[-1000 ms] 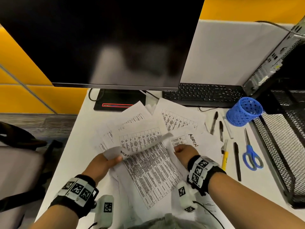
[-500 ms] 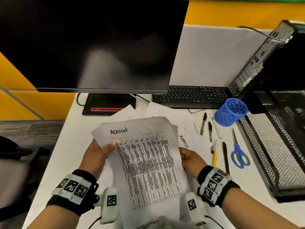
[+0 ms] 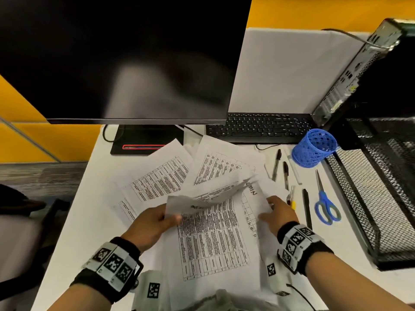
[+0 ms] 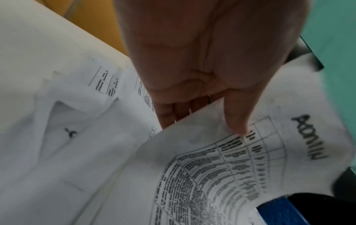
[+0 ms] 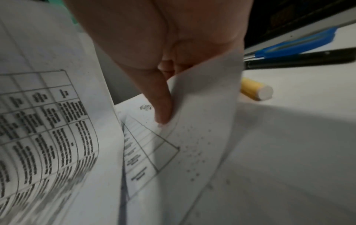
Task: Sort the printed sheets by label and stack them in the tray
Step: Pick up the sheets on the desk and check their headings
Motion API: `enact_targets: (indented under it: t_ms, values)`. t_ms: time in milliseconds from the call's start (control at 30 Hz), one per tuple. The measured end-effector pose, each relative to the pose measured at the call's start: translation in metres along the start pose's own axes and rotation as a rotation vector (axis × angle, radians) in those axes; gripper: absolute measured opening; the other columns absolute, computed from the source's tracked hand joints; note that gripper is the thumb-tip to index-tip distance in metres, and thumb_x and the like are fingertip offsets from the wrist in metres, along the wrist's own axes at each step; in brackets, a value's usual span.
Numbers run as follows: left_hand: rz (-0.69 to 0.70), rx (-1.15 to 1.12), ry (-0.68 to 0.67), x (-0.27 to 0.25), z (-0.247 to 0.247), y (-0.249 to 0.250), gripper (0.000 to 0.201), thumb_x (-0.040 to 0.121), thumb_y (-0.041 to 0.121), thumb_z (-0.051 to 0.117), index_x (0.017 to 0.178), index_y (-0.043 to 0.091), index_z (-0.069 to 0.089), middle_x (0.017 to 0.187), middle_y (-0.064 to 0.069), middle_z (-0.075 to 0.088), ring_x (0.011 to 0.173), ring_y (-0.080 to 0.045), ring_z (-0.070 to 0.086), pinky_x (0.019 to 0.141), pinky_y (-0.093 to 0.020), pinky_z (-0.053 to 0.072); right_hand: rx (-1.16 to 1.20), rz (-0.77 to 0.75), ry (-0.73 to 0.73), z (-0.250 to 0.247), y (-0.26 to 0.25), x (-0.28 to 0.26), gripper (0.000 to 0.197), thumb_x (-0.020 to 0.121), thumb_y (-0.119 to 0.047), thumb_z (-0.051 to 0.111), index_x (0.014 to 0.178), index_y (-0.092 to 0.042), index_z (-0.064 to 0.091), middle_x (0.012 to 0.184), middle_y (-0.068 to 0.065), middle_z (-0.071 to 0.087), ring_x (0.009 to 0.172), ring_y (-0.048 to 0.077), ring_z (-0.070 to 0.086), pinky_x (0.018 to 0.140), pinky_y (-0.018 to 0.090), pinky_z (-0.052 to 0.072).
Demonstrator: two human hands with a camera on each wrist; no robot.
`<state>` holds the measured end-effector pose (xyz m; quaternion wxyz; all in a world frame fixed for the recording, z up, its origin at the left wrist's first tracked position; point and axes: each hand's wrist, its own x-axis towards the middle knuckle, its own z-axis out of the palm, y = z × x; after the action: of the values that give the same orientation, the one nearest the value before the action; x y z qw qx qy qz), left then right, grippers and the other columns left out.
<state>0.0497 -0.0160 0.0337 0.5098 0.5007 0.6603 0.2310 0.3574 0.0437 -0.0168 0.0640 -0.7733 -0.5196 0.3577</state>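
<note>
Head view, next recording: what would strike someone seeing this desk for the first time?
Most striking is the printed sheet hand-labelled ADMIN, held above the desk near its front edge, its top curling over; the left hand pinches its left edge, while the right hand pinches another sheet beside it. More printed sheets fan out beneath, below the dark monitor. To the right stand a blue mesh cup, blue scissors and the black wire tray.

An office desk: monitor (image 3: 125,59), keyboard (image 3: 258,126), pens, mesh paper tray (image 3: 386,198).
</note>
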Motion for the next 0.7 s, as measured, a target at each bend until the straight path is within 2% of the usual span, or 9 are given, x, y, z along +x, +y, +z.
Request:
enact_targets:
  t_ms: [133,200,267,333,433,500,567,633,700]
  values:
    - [0.05,-0.069,0.094,-0.002,-0.008,0.008,0.013,0.088,0.024,0.06,0.086,0.033,0.068,0.079,0.029,0.072,0.077,0.008,0.067,0.076,-0.02,0.047,0.139,-0.138,0.077,-0.031,-0.018,-0.006,0.024,0.086,-0.016,0.062,0.108,-0.005,0.065,0.093,0.002,0.062,0.091,0.02,0.056,0.078,0.024,0.038]
    - [0.103,-0.123,0.17,-0.002,-0.011,0.02,0.015,0.09,0.02,0.058,0.087,0.033,0.066,0.073,0.032,0.07,0.074,0.011,0.066,0.073,-0.018,0.047,0.262,-0.178,0.081,-0.053,-0.033,-0.01,0.011,0.086,-0.013,0.062,0.094,-0.014,0.069,0.082,0.0,0.06,0.086,0.018,0.054,0.082,0.027,0.04]
    - [0.152,-0.123,0.239,-0.002,-0.019,0.035,0.018,0.091,0.02,0.055,0.086,0.035,0.062,0.067,0.037,0.066,0.069,0.017,0.063,0.066,-0.013,0.043,0.242,-0.28,0.063,-0.073,-0.05,-0.014,0.02,0.086,-0.01,0.059,0.078,-0.027,0.064,0.076,-0.001,0.062,0.082,0.021,0.058,0.078,0.027,0.043]
    - [0.196,-0.064,0.276,-0.001,-0.027,0.05,0.018,0.091,0.024,0.054,0.084,0.039,0.06,0.065,0.038,0.065,0.068,0.018,0.061,0.065,-0.013,0.042,0.192,-0.376,0.059,-0.089,-0.065,-0.017,0.019,0.086,-0.006,0.057,0.079,-0.022,0.064,0.079,0.003,0.064,0.077,0.02,0.058,0.068,0.023,0.043]
    - [0.256,0.054,0.297,0.002,-0.034,0.065,0.015,0.091,0.025,0.055,0.097,0.038,0.059,0.081,0.031,0.062,0.079,0.012,0.057,0.074,-0.011,0.041,0.127,-0.529,0.037,-0.105,-0.085,-0.028,0.025,0.081,0.008,0.055,0.084,-0.012,0.07,0.078,-0.002,0.065,0.067,0.0,0.057,0.058,0.004,0.041]
    - [0.293,0.09,0.292,0.005,-0.032,0.068,0.027,0.09,0.021,0.057,0.113,0.034,0.055,0.098,0.026,0.054,0.09,0.006,0.053,0.075,-0.006,0.036,0.064,-0.622,-0.013,-0.106,-0.094,-0.035,0.03,0.077,0.012,0.056,0.083,-0.014,0.071,0.074,-0.013,0.065,0.062,-0.013,0.059,0.059,-0.004,0.04]
    - [0.278,0.072,0.25,0.007,-0.027,0.067,0.028,0.088,0.021,0.059,0.111,0.037,0.054,0.104,0.02,0.056,0.094,0.004,0.055,0.076,-0.01,0.039,0.048,-0.673,-0.082,-0.103,-0.099,-0.038,0.031,0.077,0.007,0.062,0.077,-0.023,0.07,0.07,-0.021,0.065,0.062,-0.019,0.058,0.06,-0.003,0.042]
    - [0.225,0.039,0.205,0.008,-0.02,0.06,0.025,0.088,0.022,0.061,0.098,0.044,0.055,0.098,0.022,0.061,0.093,0.007,0.056,0.079,-0.019,0.044,0.114,-0.672,-0.127,-0.098,-0.103,-0.04,0.028,0.08,-0.004,0.066,0.074,-0.031,0.069,0.065,-0.02,0.069,0.063,-0.013,0.061,0.062,0.002,0.045]
    - [0.189,0.001,0.239,0.008,-0.016,0.056,0.023,0.088,0.022,0.06,0.096,0.044,0.056,0.094,0.022,0.064,0.094,0.001,0.06,0.083,-0.026,0.048,0.307,-0.622,-0.121,-0.097,-0.104,-0.043,0.011,0.081,-0.02,0.066,0.084,-0.029,0.072,0.075,-0.014,0.073,0.069,-0.005,0.064,0.068,0.011,0.048]
